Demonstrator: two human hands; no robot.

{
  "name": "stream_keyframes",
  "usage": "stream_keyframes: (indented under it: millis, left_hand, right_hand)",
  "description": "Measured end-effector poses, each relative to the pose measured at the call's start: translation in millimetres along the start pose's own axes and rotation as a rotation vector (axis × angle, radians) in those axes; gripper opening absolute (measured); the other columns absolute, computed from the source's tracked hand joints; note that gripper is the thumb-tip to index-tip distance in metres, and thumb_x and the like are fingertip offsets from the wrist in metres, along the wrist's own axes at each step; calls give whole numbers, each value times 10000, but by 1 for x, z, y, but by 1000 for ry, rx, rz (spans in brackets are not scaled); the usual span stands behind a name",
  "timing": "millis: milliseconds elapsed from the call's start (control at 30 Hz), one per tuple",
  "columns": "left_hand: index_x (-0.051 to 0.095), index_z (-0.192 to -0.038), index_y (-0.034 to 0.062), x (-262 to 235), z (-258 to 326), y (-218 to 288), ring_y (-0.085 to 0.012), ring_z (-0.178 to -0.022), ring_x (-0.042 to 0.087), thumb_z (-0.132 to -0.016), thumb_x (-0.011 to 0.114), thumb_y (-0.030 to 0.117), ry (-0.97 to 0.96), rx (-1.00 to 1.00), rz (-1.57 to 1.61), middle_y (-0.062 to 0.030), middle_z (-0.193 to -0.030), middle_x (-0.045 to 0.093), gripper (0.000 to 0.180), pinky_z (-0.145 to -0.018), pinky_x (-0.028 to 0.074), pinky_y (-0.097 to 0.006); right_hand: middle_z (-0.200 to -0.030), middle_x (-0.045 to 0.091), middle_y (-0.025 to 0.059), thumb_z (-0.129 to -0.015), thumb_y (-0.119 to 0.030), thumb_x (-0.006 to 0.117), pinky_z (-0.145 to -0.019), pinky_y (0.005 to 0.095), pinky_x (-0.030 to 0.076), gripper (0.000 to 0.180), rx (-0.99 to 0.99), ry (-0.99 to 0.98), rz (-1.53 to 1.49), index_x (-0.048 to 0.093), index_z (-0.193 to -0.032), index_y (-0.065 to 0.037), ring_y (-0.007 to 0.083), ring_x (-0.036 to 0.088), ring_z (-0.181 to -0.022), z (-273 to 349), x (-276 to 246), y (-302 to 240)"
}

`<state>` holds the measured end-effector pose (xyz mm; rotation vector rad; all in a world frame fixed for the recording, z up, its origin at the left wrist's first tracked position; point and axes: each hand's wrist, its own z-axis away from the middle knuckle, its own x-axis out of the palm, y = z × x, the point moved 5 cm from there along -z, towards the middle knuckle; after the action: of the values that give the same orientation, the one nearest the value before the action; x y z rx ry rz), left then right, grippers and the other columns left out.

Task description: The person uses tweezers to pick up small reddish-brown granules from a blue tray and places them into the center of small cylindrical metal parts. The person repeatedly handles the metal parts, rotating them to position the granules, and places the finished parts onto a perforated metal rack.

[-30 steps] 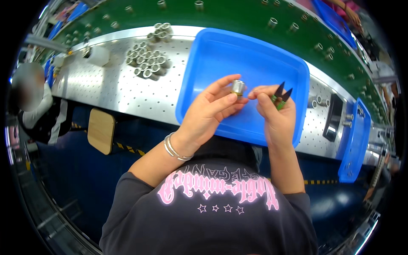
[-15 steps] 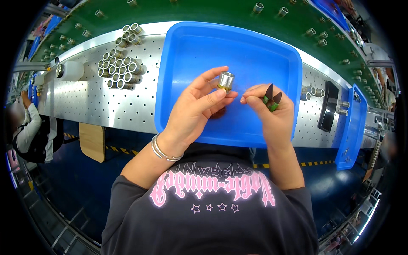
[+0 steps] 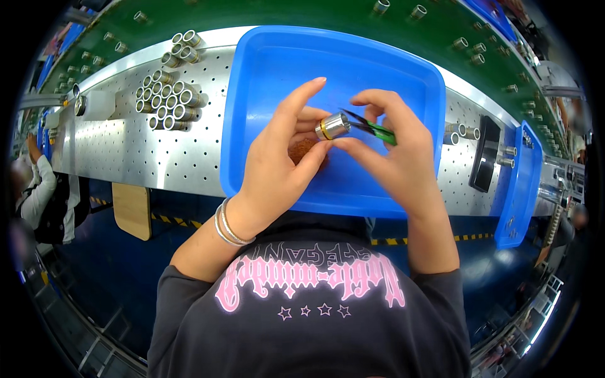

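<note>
One metal sleeve, near upright half a second earlier, now tilts toward the right side of the blue tray, above it, in the left hand; the right hand, drawn closer, holds green-handled snips, blades at the sleeve's mouth, suggesting close work there.

The left hand hides part of the brown lump from us, and the right hand covers some of the green-handled tool. We see a co-worker blurred at the dark left rim, and cannot identify the tiny pieces in the far-right blue tray.
</note>
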<state>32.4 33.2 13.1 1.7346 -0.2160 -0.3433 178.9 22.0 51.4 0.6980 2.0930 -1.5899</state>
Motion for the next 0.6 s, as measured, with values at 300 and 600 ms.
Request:
stream_keyframes:
  millis: [300,600]
  left_hand:
    - [398,-1317,62,5,4,-9,-168,-906,607,-807,588,-36,-116,-275,486,-97,-1010,588,553,-811,498,-275]
    - [390,-1313,29,3,5,-22,-206,-946,613,-869,556,119,-48,-528,791,-172,-1102,568,483,-831,506,-274]
  right_hand:
    - [-731,620,68,-728,-27,660,-546,243,440,71,-34,37,-121,634,-793,-23,153,583,-637,-10,-6,17]
    - [-722,604,33,-822,-80,629,-598,191,415,97,113,137,-517,625,-828,16,81,536,-650,-7,-21,22]
